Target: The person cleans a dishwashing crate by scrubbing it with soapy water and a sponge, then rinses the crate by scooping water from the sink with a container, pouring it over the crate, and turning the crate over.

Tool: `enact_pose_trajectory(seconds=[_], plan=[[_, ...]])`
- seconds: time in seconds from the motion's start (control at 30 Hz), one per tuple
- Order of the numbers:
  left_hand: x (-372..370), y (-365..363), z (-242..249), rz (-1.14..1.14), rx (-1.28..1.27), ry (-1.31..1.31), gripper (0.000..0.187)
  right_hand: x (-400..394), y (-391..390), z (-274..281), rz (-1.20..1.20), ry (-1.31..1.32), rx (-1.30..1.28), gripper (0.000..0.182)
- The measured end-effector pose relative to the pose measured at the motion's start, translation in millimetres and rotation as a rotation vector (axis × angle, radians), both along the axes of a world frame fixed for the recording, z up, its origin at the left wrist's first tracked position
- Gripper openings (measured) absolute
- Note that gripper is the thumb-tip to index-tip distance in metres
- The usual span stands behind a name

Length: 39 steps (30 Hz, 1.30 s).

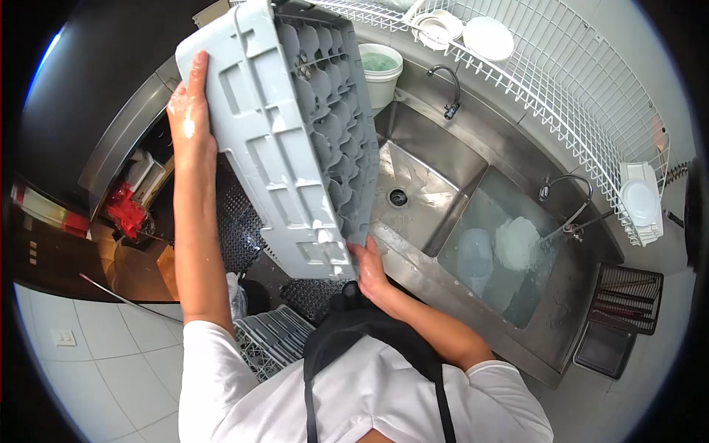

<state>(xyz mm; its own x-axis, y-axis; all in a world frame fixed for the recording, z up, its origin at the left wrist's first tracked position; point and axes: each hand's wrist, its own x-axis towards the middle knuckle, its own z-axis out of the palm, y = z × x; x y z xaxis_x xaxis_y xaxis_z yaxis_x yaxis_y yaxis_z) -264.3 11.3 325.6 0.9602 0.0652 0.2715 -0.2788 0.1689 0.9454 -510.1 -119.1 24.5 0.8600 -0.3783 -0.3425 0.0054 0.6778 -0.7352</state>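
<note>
A large grey plastic crate (273,148) is held up on its side in front of me, tilted, with rows of scalloped dividers facing the sinks. White suds cling to its outer wall. My left hand (193,122) grips its upper left edge, wet, with a finger stretched along the side. Lower down, my right hand (371,270) is closed on the bottom corner, partly hidden behind the crate. Just right of the crate lies a steel sink basin (436,210) with a drain and some suds.
Cloudy water fills a second basin (509,288) holding a clear plastic container (475,255). Two taps (450,103) stand behind. A wire rack (546,81) with white dishes runs along the wall. A bucket (382,74) stands in the corner. Grey racks (273,336) sit low left.
</note>
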Motion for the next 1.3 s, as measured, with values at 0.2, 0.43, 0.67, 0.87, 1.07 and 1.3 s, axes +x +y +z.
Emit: enact_pose_trajectory(seconds=[0.2,0.43,0.67,0.87,1.07,1.3], plan=[[-3.3,8.8,32.9,-0.033,0.089,-0.003,0.064,-9.7,13.3,17.1,0.183,-0.032,-0.133,0.039],[-28.1,9.6,78.4,-0.030,0.271,-0.139,0.066,-11.7,29.9,26.9,0.573,-0.019,-0.004,0.038],[-92.1,-30.8,87.9,-0.115,0.537,-0.309,0.050,30.7,75.7,20.6,0.859,-0.122,0.334,0.029],[-115.9,-60.9,-12.3,-0.122,0.919,-0.792,0.056,81.2,47.7,-41.3,0.802,-0.086,0.178,0.061],[-144.5,-63.7,-128.7,-0.411,0.950,-0.927,0.052,16.5,-131.2,-57.0,0.285,-0.143,0.285,0.053],[-160.3,-51.2,-207.8,-0.740,1.088,-0.905,0.043,-25.9,-168.3,8.2,0.450,0.067,0.004,0.092]])
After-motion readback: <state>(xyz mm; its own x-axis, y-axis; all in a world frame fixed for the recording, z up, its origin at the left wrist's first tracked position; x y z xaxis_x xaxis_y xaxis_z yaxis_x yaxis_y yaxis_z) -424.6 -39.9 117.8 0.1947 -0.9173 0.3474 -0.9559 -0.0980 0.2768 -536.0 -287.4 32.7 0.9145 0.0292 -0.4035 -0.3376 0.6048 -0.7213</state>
